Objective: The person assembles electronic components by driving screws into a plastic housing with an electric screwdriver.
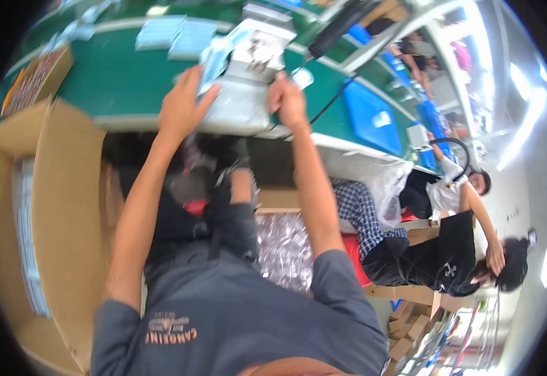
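A metal press-like device (258,53) with a grey base plate (239,103) stands at the front edge of the green bench. At its left side is my left hand (185,103), thumb and fingers around the lower end of a light blue sheet-like piece (214,62), which leans toward the device. My right hand (288,100) is curled closed at the device's right side. What it grips, if anything, is hidden and blurred. Just beyond it lies a small whitish oval piece (303,78).
Light blue stacks (176,36) lie on the green bench (123,75). A cardboard box (67,207) stands at left, beside a smaller box (38,78). A blue tray (373,119) and black cable (330,103) are at right. A clear-plastic-filled box (284,247) sits below; people (423,257) sit at right.
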`<state>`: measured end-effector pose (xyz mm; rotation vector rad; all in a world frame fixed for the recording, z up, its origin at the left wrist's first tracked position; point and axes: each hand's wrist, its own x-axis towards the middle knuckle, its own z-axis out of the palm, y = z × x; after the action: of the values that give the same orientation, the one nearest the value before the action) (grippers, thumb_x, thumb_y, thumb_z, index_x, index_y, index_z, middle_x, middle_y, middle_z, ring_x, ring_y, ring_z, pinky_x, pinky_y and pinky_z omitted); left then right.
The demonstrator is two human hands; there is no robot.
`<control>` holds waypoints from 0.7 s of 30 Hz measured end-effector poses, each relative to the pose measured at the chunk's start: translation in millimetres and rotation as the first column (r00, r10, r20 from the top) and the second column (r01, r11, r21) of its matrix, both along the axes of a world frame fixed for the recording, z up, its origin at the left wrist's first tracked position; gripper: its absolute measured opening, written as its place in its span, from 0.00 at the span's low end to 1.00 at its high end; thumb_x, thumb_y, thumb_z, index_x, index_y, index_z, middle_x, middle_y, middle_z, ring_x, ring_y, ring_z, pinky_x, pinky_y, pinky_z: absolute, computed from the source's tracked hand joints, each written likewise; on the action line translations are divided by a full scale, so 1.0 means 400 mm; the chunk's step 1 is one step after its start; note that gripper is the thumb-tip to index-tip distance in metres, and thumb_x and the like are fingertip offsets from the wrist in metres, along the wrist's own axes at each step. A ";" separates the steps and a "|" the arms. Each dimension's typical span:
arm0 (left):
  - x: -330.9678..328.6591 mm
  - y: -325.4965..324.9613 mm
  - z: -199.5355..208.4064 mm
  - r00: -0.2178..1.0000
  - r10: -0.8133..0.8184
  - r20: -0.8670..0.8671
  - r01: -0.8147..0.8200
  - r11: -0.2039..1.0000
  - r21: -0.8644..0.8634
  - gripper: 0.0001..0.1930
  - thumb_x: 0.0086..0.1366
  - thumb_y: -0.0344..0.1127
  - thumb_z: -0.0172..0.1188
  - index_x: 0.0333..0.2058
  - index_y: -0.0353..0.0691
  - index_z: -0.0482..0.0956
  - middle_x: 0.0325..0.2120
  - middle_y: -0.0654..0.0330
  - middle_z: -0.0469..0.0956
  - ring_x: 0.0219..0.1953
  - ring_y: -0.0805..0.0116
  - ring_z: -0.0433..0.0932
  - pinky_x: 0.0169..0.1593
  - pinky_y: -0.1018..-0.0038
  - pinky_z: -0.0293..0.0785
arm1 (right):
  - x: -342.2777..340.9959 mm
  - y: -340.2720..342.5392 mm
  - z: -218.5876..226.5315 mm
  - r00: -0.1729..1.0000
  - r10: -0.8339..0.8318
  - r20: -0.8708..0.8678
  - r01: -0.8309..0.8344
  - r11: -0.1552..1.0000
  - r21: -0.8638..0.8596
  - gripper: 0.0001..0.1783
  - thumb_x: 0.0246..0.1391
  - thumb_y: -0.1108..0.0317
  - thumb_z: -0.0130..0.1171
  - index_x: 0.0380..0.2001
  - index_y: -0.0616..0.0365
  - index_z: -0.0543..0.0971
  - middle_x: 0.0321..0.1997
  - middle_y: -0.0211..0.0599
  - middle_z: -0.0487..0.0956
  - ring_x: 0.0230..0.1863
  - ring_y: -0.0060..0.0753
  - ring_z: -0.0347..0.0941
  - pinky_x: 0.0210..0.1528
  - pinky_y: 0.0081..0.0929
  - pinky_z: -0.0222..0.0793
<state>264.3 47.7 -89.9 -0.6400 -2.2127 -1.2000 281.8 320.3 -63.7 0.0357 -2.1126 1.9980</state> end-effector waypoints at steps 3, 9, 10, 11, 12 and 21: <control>-0.018 0.012 0.005 0.998 0.011 -0.063 -0.010 1.000 0.006 0.32 0.71 0.59 0.56 0.59 0.36 0.71 0.53 0.46 0.77 0.50 0.39 0.79 0.50 0.52 0.77 | -0.014 0.009 0.014 0.997 0.064 -0.040 -0.066 0.996 -0.053 0.30 0.73 0.54 0.48 0.14 0.52 0.66 0.14 0.32 0.66 0.13 0.29 0.61 0.19 0.30 0.57; -0.007 0.013 0.013 0.998 0.046 -0.036 -0.047 0.998 -0.033 0.29 0.71 0.58 0.57 0.59 0.41 0.72 0.54 0.47 0.78 0.53 0.41 0.78 0.53 0.56 0.75 | -0.011 0.015 0.010 0.991 0.133 0.022 -0.123 0.960 -0.250 0.26 0.74 0.55 0.51 0.20 0.54 0.64 0.19 0.33 0.65 0.18 0.30 0.61 0.23 0.30 0.59; 0.003 0.008 0.030 0.999 0.034 -0.032 -0.035 0.998 -0.048 0.29 0.71 0.58 0.57 0.59 0.41 0.72 0.54 0.47 0.78 0.53 0.41 0.78 0.53 0.56 0.75 | -0.008 0.016 0.004 0.989 0.151 -0.006 -0.148 0.959 -0.242 0.26 0.73 0.56 0.52 0.20 0.54 0.64 0.19 0.33 0.66 0.18 0.30 0.61 0.24 0.30 0.59; 0.011 0.002 0.047 0.999 0.029 0.032 -0.027 0.999 -0.042 0.27 0.71 0.53 0.58 0.58 0.39 0.71 0.51 0.43 0.78 0.51 0.38 0.78 0.52 0.53 0.74 | -0.010 0.016 -0.002 0.987 0.157 -0.021 -0.157 0.958 -0.240 0.26 0.73 0.56 0.52 0.20 0.53 0.64 0.19 0.33 0.66 0.18 0.30 0.61 0.24 0.30 0.60; 0.024 0.000 0.064 0.995 0.025 0.097 -0.022 0.999 -0.033 0.25 0.70 0.49 0.59 0.56 0.36 0.70 0.47 0.39 0.78 0.49 0.34 0.77 0.50 0.50 0.73 | -0.005 0.017 -0.002 0.986 0.164 -0.034 -0.168 0.958 -0.233 0.25 0.73 0.56 0.52 0.20 0.53 0.64 0.20 0.33 0.65 0.19 0.30 0.61 0.25 0.30 0.60; 0.034 -0.004 0.065 0.992 -0.059 0.113 0.053 0.997 0.054 0.28 0.69 0.51 0.59 0.60 0.39 0.69 0.53 0.40 0.76 0.54 0.35 0.75 0.55 0.50 0.72 | 0.005 0.023 0.000 0.989 0.150 0.000 -0.147 0.969 -0.200 0.25 0.74 0.56 0.51 0.21 0.53 0.62 0.20 0.32 0.64 0.20 0.29 0.60 0.27 0.30 0.58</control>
<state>278.0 46.1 -63.7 -0.6310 -2.2632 -1.3483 283.7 329.5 -63.5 0.1498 -1.9595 2.2944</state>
